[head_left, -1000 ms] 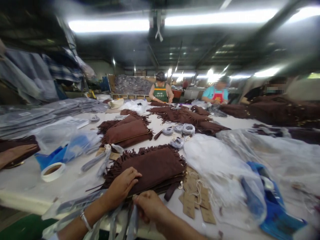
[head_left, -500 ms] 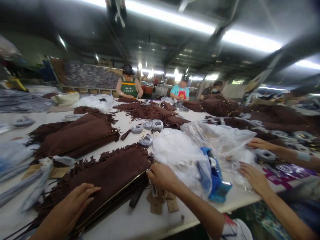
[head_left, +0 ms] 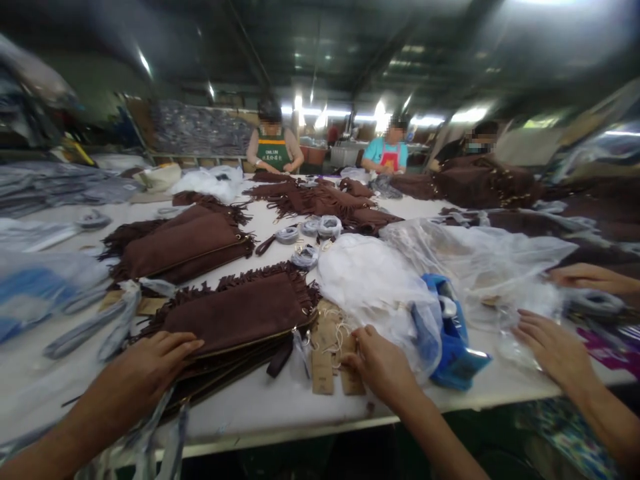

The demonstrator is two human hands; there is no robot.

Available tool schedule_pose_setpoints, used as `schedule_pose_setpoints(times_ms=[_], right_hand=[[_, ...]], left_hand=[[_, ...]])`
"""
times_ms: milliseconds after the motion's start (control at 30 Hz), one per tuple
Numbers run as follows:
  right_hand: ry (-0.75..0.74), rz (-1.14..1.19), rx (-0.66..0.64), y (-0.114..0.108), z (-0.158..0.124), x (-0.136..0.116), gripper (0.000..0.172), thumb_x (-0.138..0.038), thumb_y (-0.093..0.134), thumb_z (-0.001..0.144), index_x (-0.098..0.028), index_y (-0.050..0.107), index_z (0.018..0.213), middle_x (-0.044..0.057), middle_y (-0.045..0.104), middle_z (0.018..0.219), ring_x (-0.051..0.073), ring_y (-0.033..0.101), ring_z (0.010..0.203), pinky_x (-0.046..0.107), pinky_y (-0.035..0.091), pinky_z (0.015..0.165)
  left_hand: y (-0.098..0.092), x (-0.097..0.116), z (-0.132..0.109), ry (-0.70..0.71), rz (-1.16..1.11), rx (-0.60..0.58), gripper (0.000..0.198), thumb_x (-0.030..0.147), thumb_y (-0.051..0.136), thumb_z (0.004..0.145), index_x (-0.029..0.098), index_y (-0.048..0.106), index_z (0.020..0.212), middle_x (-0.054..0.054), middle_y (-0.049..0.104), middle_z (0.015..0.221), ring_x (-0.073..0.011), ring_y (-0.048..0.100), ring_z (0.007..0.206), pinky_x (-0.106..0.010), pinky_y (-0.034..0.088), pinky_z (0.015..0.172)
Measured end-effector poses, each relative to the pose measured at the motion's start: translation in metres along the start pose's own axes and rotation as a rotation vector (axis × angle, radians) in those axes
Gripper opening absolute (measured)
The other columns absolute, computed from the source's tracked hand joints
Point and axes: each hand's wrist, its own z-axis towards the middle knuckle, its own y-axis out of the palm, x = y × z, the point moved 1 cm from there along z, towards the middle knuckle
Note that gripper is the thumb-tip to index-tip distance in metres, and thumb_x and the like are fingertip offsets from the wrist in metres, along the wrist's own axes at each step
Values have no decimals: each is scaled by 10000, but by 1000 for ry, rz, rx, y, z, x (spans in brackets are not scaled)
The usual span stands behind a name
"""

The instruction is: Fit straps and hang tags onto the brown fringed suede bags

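Observation:
A dark brown fringed bag (head_left: 250, 303) with a gold zip along its near edge lies flat on the table in front of me. My left hand (head_left: 163, 360) rests at the bag's near left corner, its fingers stretched out over the edge. By the bag's right end is a bunch of brown cardboard hang tags (head_left: 325, 347) with white strings. The fingers of my right hand (head_left: 383, 363) are curled in at the right side of these tags, apparently pinching one; the fingertips are partly hidden. A dark zip-pull strap (head_left: 280, 357) hangs from the bag toward me.
A second brown fringed bag (head_left: 185, 243) lies behind. Wrapped strap coils (head_left: 305, 257), white plastic bags (head_left: 370, 273) and a blue tape dispenser (head_left: 453, 367) stand nearby. At right, a co-worker's hands (head_left: 555, 347) handle clear plastic. More people work across the table (head_left: 280, 420).
My right hand has left the bag's right end and moved to the hang tags. My left hand has slid to the bag's near edge. The camera view has tilted down and turned left.

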Motion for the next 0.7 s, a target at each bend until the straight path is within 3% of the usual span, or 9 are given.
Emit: schedule_pose_setpoints(times_ms=[100, 233, 333, 467, 600, 700], right_hand=[[9, 12, 20, 8, -3, 0, 151, -350, 608, 884, -217, 590, 954, 41, 634, 993, 200, 653, 851, 270, 376, 649], [3, 23, 39, 7, -1, 5, 101, -300, 550, 924, -229, 585, 986, 20, 647, 987, 184, 654, 868, 267, 392, 678], [3, 5, 64, 4, -3, 2, 144, -244, 528, 930, -208, 573, 1061, 57, 645, 1042, 208, 656, 881, 279, 397, 658], [-90, 5, 84, 4, -15, -16, 146, -232, 492, 950, -221, 557, 1079, 61, 634, 1070, 208, 660, 856, 282, 413, 647], [-111, -10, 63, 10, -24, -24, 124, -284, 489, 959, -229, 570, 1036, 58, 650, 1004, 217, 671, 848, 284, 434, 641], [-20, -72, 188, 15, -22, -16, 259, -281, 480, 959, -189, 517, 1198, 104, 626, 1085, 242, 663, 892, 299, 443, 645]], left_hand=[[-1, 2, -4, -18, 47, 15, 328, 347, 439, 942, 296, 637, 1198, -34, 649, 1192, -248, 608, 1058, -361, 490, 920], [-8, 21, 3, -53, 61, -17, 411, 518, 536, 900, 245, 629, 1193, -70, 625, 1212, -276, 582, 1096, -396, 466, 957], [-17, 56, 17, -54, 27, 37, 399, 498, 520, 926, 221, 614, 1197, -92, 619, 1222, -282, 569, 1110, -422, 452, 966], [-18, 123, 43, 65, -110, 65, 270, 296, 453, 981, 242, 595, 1204, -86, 605, 1237, -252, 555, 1122, -400, 456, 957], [2, 174, 74, 256, -236, -55, 326, 156, 439, 950, 213, 551, 1252, -96, 587, 1266, -258, 530, 1153, -418, 441, 998], [21, 191, 97, 215, -330, -75, 322, 115, 401, 945, 174, 556, 1220, -120, 602, 1207, -243, 564, 1090, -398, 467, 965]])
